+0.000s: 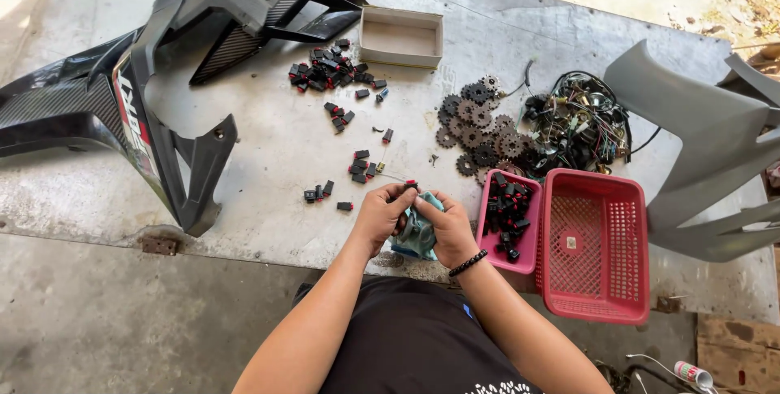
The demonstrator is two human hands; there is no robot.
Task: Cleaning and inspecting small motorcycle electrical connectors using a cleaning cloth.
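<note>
At the lower centre of the frame, I am holding a small black switch part (410, 186) pinched in the fingertips of my left hand (380, 215), while my right hand (449, 231) is gripping a crumpled teal cloth (417, 231) against it. Just to the right, a pink tray (524, 235) is holding more black parts, beside an empty red basket (593, 244). Loose black parts (329, 69), a pile of dark gears (479, 130) and a tangle of wires (581, 122) are lying across the grey table (268, 150) above.
</note>
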